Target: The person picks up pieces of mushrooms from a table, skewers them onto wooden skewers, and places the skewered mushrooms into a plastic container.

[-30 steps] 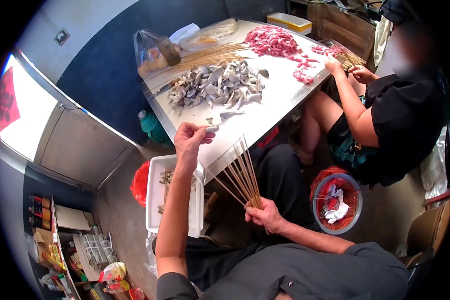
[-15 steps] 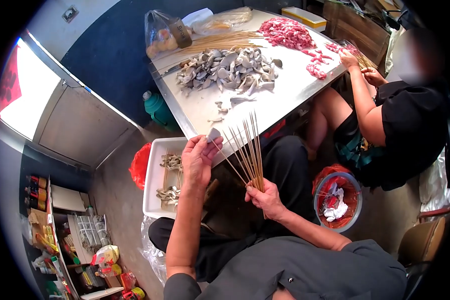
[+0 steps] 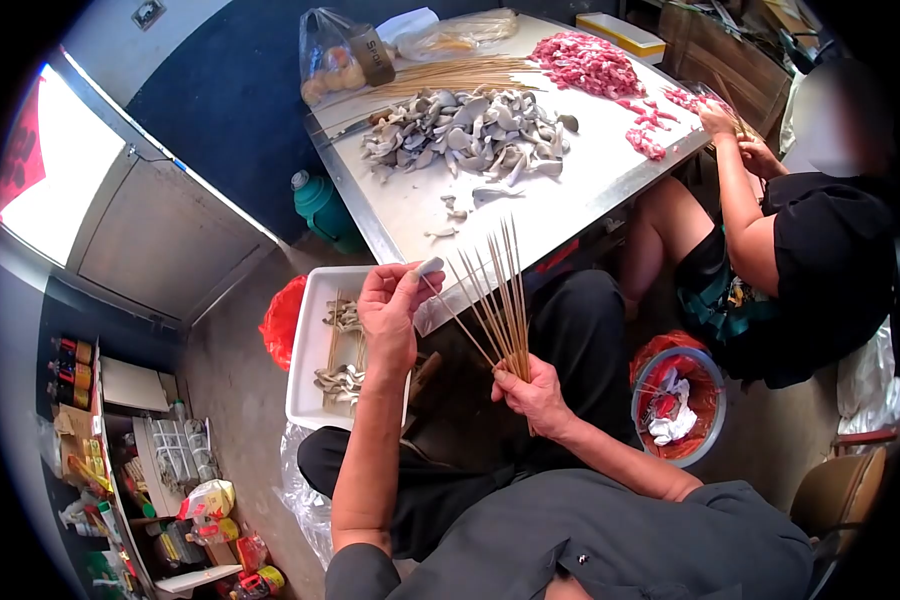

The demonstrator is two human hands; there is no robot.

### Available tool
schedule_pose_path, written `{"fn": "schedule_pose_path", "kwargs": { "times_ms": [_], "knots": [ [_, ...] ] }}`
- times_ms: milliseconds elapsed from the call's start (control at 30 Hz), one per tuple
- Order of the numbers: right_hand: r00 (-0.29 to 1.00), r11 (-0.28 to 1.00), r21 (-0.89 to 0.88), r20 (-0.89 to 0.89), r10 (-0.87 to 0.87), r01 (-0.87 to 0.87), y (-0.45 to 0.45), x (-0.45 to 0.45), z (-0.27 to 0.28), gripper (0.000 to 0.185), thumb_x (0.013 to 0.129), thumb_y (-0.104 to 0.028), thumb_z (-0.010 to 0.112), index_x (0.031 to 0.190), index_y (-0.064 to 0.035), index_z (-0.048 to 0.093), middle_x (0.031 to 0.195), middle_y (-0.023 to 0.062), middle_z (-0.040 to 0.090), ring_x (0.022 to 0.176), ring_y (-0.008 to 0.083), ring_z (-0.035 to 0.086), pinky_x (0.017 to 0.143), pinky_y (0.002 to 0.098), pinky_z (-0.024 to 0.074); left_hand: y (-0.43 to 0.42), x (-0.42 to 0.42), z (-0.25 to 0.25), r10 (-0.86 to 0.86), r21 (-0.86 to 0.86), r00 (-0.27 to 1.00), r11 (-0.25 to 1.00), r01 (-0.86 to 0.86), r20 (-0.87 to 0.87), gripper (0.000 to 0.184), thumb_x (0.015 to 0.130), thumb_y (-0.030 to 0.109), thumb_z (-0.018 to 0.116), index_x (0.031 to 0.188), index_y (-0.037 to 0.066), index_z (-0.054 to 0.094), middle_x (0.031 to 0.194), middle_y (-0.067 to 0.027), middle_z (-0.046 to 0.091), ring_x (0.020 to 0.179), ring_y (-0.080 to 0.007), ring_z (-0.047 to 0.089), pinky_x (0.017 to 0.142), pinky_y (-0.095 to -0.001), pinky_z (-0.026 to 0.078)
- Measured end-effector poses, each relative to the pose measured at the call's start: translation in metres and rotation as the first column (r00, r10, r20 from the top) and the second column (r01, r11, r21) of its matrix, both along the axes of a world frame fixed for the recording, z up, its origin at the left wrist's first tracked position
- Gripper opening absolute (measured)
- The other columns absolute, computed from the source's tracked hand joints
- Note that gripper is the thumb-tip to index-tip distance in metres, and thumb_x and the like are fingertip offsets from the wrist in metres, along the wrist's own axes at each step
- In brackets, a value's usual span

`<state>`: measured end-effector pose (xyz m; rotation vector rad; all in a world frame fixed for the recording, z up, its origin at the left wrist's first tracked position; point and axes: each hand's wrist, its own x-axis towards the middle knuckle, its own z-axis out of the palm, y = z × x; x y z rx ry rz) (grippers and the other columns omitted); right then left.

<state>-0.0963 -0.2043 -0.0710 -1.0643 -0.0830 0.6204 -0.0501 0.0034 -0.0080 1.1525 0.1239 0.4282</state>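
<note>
My left hand pinches a grey-white oyster mushroom piece between thumb and fingers, at the tip of one skewer. That skewer slants away from a fanned bundle of thin bamboo skewers, which my right hand grips near the lower ends. Beyond both hands, a heap of torn oyster mushrooms lies on the white table, with a few loose pieces nearer me. Below and left of my left hand, a white tray holds several skewers threaded with mushrooms.
Raw meat pieces and loose skewers lie farther back on the table. At the right, a co-worker's hands hold skewers beside meat. A lined bin stands right of my knee, a green flask left of the table.
My left hand has turned slightly, tilting the mushroom piece at the skewer tip. My right hand keeps its hold on the bundle. The view has shifted a little.
</note>
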Motion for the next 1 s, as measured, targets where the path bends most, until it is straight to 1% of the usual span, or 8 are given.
{"fn": "schedule_pose_path", "kwargs": {
  "times_ms": [233, 333, 400, 500, 767, 900, 967, 1000],
  "knots": [
    [0.997, 0.997, 0.021, -0.024, -0.075, 0.075, -0.001, 0.004, 0.002, 0.01, 0.093, -0.014, 0.058, 0.097, -0.0051, 0.054, 0.068, 0.0044, 0.059, 0.045, 0.0027, 0.039, 0.041, 0.0169, 0.0291, -0.016, -0.008, -0.002, -0.307, 0.272, 0.935, 0.898, 0.346, -0.177, 0.017, 0.09, 0.011, 0.061, 0.099, -0.004, 0.06, 0.091, -0.0126, 0.067, 0.086, -0.0202, 0.067, 0.078, -0.0308, 0.056],
    [0.989, 0.989, 0.023, -0.007, -0.144, 0.145, -0.004, 0.014, 0.006, 0.009, 0.093, -0.013, 0.057, 0.095, -0.0051, 0.054, 0.067, 0.003, 0.058, 0.045, 0.0025, 0.039, 0.041, 0.0169, 0.0295, -0.013, 0.022, 0.003, -0.125, 0.448, 0.973, 0.871, 0.201, -0.193, 0.016, 0.091, 0.012, 0.059, 0.098, -0.002, 0.062, 0.089, -0.0092, 0.067, 0.081, -0.0159, 0.065, 0.073, -0.0271, 0.052],
    [0.982, 0.982, 0.042, 0.02, -0.187, 0.187, -0.006, 0.02, 0.008, 0.009, 0.093, -0.013, 0.057, 0.095, -0.0049, 0.054, 0.067, 0.0032, 0.058, 0.045, 0.0025, 0.039, 0.041, 0.017, 0.0294, -0.012, 0.054, 0.011, 0.118, 0.701, 0.992, 0.711, -0.057, -0.039, 0.015, 0.087, 0.01, 0.061, 0.098, 0.0, 0.064, 0.089, -0.0077, 0.066, 0.078, -0.0163, 0.063, 0.07, -0.029, 0.05],
    [0.975, 0.974, 0.046, 0.006, -0.221, 0.22, -0.008, 0.024, 0.009, 0.009, 0.093, -0.013, 0.057, 0.094, -0.0049, 0.054, 0.067, 0.0031, 0.059, 0.044, 0.0023, 0.039, 0.04, 0.0171, 0.0292, -0.012, 0.113, 0.013, 0.11, 0.878, 0.952, 0.369, -0.306, 0.286, 0.019, 0.078, 0.009, 0.064, 0.096, 0.003, 0.065, 0.095, -0.0108, 0.064, 0.089, -0.0264, 0.06, 0.079, -0.0363, 0.048],
    [0.964, 0.964, 0.015, 0.013, -0.264, 0.264, -0.016, 0.021, 0.005, 0.008, 0.093, -0.012, 0.056, 0.097, -0.0052, 0.053, 0.068, 0.0061, 0.06, 0.043, 0.0032, 0.038, 0.039, 0.0171, 0.0285, -0.017, 0.17, -0.003, -0.093, 0.984, 0.98, -0.024, -0.177, 0.174, 0.017, 0.072, 0.009, 0.067, 0.088, 0.004, 0.065, 0.088, -0.0092, 0.064, 0.09, -0.029, 0.059, 0.076, -0.0404, 0.046],
    [0.965, 0.965, 0.018, 0.027, -0.261, 0.261, -0.015, 0.02, 0.004, 0.008, 0.093, -0.013, 0.056, 0.096, -0.0052, 0.053, 0.068, 0.0055, 0.06, 0.043, 0.0032, 0.038, 0.039, 0.0169, 0.0284, -0.012, 0.143, 0.006, 0.012, 0.945, 0.977, 0.251, -0.207, 0.211, 0.008, 0.077, 0.004, 0.063, 0.084, 0.001, 0.06, 0.084, -0.0111, 0.065, 0.078, -0.024, 0.063, 0.072, -0.0316, 0.05],
    [0.97, 0.97, 0.033, 0.018, -0.243, 0.242, -0.012, 0.02, 0.002, 0.009, 0.093, -0.013, 0.056, 0.096, -0.0052, 0.053, 0.068, 0.0052, 0.06, 0.043, 0.003, 0.038, 0.039, 0.0169, 0.0283, -0.008, 0.12, 0.008, -0.043, 0.613, 0.997, 0.787, 0.071, -0.06, 0.005, 0.083, 0.002, 0.059, 0.087, -0.001, 0.058, 0.082, -0.0103, 0.065, 0.073, -0.0188, 0.065, 0.07, -0.0269, 0.051],
    [0.973, 0.972, 0.047, 0.011, -0.231, 0.23, -0.011, 0.019, 0.002, 0.009, 0.093, -0.013, 0.056, 0.096, -0.0052, 0.053, 0.068, 0.0049, 0.059, 0.043, 0.0028, 0.038, 0.039, 0.0168, 0.0283, -0.005, 0.109, 0.01, -0.077, 0.529, 0.992, 0.84, 0.12, -0.102, 0.006, 0.085, 0.001, 0.059, 0.09, -0.002, 0.057, 0.083, -0.0101, 0.064, 0.077, -0.0168, 0.065, 0.074, -0.028, 0.052]
  ]
}}
